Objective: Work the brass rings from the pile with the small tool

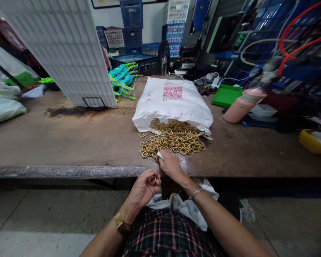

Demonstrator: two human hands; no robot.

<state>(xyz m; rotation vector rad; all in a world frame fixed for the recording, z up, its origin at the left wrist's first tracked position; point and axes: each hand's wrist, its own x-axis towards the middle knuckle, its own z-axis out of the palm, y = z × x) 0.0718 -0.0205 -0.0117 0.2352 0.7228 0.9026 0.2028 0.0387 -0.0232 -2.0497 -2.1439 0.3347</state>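
Observation:
My left hand point(141, 191) is closed in front of the table edge, pinching a single brass-coloured ring point(152, 180) between thumb and fingers. Just beyond it, my right hand point(172, 166) reaches over the edge to the near side of a pile of brass-coloured rings point(180, 141). Its fingers are drawn together, and a small white and dark piece point(159, 154) shows at the fingertips; what it is I cannot make out. The rings spill from the mouth of a white woven sack point(152, 96) with red print. Below the edge, an open white bag point(180, 205) lies at my lap.
A tall pale ribbed panel point(66, 53) stands at the left, beside turquoise and lime-green plastic pieces point(124, 80). To the right are a green tray point(226, 95), a pink bottle point(238, 109) and a yellow tray point(314, 142). Stacked crates point(132, 21) rise behind the table.

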